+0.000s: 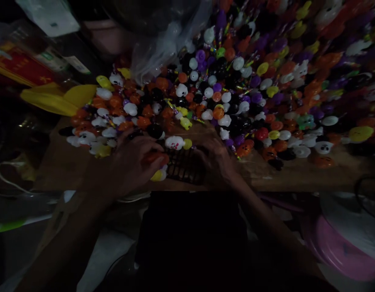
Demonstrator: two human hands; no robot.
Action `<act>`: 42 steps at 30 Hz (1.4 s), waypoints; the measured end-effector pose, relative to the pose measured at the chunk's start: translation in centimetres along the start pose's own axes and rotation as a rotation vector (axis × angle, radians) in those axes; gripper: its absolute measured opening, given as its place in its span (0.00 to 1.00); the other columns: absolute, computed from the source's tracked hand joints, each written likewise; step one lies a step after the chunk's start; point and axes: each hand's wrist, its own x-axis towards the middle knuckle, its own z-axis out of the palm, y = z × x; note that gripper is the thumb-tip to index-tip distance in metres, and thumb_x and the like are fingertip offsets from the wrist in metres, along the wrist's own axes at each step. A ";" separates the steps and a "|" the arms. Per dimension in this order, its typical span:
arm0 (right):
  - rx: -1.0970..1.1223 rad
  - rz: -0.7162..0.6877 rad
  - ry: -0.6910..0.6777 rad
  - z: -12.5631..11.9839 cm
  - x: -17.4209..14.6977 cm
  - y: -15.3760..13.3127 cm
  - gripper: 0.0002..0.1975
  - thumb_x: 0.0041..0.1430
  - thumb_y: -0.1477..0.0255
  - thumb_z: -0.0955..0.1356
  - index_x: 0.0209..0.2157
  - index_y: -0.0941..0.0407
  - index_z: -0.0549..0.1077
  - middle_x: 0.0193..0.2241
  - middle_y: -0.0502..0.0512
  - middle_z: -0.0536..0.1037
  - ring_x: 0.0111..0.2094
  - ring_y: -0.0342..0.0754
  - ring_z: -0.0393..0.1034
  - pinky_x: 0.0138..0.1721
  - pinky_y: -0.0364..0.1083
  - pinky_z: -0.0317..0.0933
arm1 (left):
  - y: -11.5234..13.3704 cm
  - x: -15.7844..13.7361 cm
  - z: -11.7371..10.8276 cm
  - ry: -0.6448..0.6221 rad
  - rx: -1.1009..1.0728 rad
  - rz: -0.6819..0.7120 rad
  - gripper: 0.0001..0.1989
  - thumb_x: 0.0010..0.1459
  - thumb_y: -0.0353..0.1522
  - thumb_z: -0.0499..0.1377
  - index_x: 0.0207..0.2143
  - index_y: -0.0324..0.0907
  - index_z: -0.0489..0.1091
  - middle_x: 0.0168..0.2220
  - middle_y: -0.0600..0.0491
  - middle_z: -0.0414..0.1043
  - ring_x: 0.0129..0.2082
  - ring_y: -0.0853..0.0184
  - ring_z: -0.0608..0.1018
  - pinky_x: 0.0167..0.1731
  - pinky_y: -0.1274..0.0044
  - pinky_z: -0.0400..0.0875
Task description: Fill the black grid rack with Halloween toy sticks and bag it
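My left hand is closed around an orange plastic piece above the near part of the wooden table. Just under its fingers show a yellow piece and a white one. Between the hands lies a white figure with a printed face, end to end with a ribbed yellow piece. My right hand is curled at the right of that row, its fingertips near a small purple bit; what they pinch is too dark to make out. A dark gridded tray lies below the row.
A large heap of orange, white, black, purple and yellow figures covers the back and right of the wooden table. Clear plastic bag lies behind it. At left are yellow petal-like pieces; a pink basin stands low at right.
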 end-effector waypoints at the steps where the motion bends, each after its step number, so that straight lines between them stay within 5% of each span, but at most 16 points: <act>1: 0.002 0.021 -0.002 0.1 -0.2 0.1 0.07 0.68 0.72 0.68 0.43 0.54 0.80 0.38 0.56 0.83 0.44 0.53 0.73 0.50 0.53 0.65 | 0.0 0.0 -0.1 -0.018 0.006 0.018 0.13 0.65 0.42 0.54 0.39 0.46 0.75 0.44 0.51 0.81 0.50 0.57 0.80 0.68 0.55 0.54; 5: -0.041 0.067 0.053 0.4 -1.1 0.2 0.07 0.67 0.70 0.70 0.42 0.54 0.81 0.42 0.59 0.81 0.49 0.57 0.71 0.55 0.58 0.63 | -0.1 0.3 -0.3 -0.041 0.018 0.069 0.12 0.65 0.41 0.55 0.35 0.46 0.74 0.40 0.53 0.82 0.49 0.58 0.81 0.68 0.54 0.52; 11: 0.262 -0.009 0.194 1.9 -0.6 0.1 0.08 0.69 0.66 0.68 0.43 0.55 0.77 0.37 0.55 0.79 0.41 0.50 0.72 0.46 0.50 0.67 | -0.4 -0.2 0.1 0.033 0.055 0.127 0.13 0.66 0.41 0.54 0.36 0.46 0.74 0.39 0.54 0.83 0.49 0.57 0.82 0.68 0.54 0.54; 19: 0.521 0.032 0.067 4.9 2.2 -0.5 0.08 0.65 0.72 0.68 0.44 0.57 0.75 0.41 0.55 0.82 0.41 0.47 0.76 0.45 0.46 0.68 | -0.7 -1.0 -0.1 -0.007 0.156 0.208 0.09 0.69 0.37 0.54 0.43 0.46 0.73 0.42 0.51 0.81 0.54 0.55 0.79 0.68 0.54 0.55; 26: 0.569 0.096 -0.074 5.5 2.8 -0.8 0.07 0.66 0.73 0.70 0.44 0.58 0.79 0.41 0.53 0.84 0.42 0.48 0.78 0.45 0.46 0.68 | -0.5 -1.0 0.0 0.095 0.096 0.227 0.07 0.68 0.34 0.57 0.47 0.48 0.70 0.44 0.53 0.80 0.50 0.58 0.81 0.69 0.59 0.57; 33: 0.457 -0.137 0.000 1.8 1.6 0.1 0.13 0.71 0.73 0.64 0.51 0.57 0.79 0.51 0.61 0.80 0.52 0.51 0.75 0.56 0.53 0.68 | -1.0 -1.6 0.3 0.133 0.098 0.208 0.18 0.67 0.35 0.59 0.58 0.47 0.65 0.49 0.49 0.79 0.52 0.59 0.81 0.68 0.59 0.60; 38: 0.261 -0.153 -0.089 -2.1 0.6 1.2 0.14 0.70 0.71 0.64 0.50 0.56 0.80 0.44 0.59 0.81 0.46 0.51 0.76 0.48 0.51 0.70 | -0.9 -1.8 0.1 0.099 0.053 0.162 0.21 0.66 0.35 0.59 0.60 0.49 0.63 0.48 0.51 0.81 0.52 0.59 0.82 0.69 0.58 0.58; 42: 0.199 -0.156 -0.176 -2.0 1.3 1.4 0.14 0.68 0.74 0.64 0.48 0.55 0.80 0.45 0.58 0.82 0.45 0.50 0.77 0.47 0.49 0.69 | -0.6 -1.3 0.0 0.096 0.023 0.127 0.16 0.66 0.36 0.58 0.55 0.50 0.68 0.49 0.53 0.82 0.53 0.59 0.82 0.69 0.58 0.58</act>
